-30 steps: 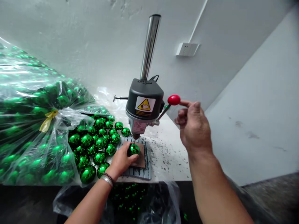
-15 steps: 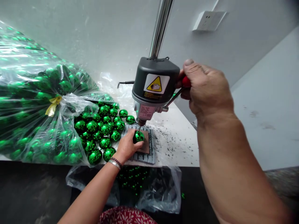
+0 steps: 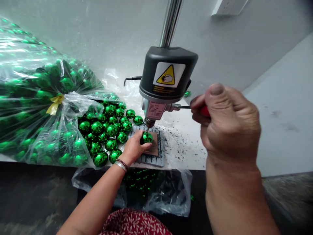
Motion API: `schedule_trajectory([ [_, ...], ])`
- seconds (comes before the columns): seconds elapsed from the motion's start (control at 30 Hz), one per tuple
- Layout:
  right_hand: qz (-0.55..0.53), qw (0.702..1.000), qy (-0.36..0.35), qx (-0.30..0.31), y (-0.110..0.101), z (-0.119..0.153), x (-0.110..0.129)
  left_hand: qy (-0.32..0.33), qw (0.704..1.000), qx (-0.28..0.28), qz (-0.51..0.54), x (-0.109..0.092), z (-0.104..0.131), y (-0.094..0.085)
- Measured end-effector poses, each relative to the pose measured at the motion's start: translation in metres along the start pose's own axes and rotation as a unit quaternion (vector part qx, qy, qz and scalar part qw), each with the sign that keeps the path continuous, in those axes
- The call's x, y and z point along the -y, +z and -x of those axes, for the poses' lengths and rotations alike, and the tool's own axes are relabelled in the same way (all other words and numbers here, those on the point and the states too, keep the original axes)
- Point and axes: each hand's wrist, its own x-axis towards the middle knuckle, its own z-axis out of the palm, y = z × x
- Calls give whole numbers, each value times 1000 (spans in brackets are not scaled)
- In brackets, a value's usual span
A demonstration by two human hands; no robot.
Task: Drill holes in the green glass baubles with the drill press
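Observation:
A shiny green ball (image 3: 148, 137) sits on a brown pad (image 3: 153, 148) on top of the grey grooved base (image 3: 159, 160). My left hand (image 3: 135, 145) is closed round its left side, thumb in front. Right above the ball stands a small drill press (image 3: 168, 73) with a thin bit pointing down at its top; whether the tip has entered the ball I cannot tell. The press's lever has a red knob (image 3: 204, 111), and my right hand (image 3: 226, 120) is wrapped round it, to the right of the black motor housing.
Several loose green balls (image 3: 111, 130) lie left of the base, beside a big clear plastic bag (image 3: 49, 114) full of them, with a yellow tie. Dark shavings (image 3: 179, 147) litter the white table. Below its front edge hangs another plastic bag (image 3: 168, 195) holding green balls.
My right hand has pulled the lever down and towards me, and the knob is lower. My left hand keeps its hold on the ball. The camera view has shifted slightly.

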Motion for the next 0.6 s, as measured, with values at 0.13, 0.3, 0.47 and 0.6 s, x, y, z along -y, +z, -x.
schedule_trajectory([
  [0.13,16,999,4,-32,4,11,-2,-2,1000,8,6,-1,0,-1],
  [0.3,46,997,-31,-56,9,20,-4,-7,1000,12,5,-3,1,-3],
  [0.47,51,994,-66,-73,9,29,-16,1,1000,18,18,-3,2,-4],
  [0.6,53,989,-100,-98,12,34,-22,2,1000,21,22,-3,2,-5],
])
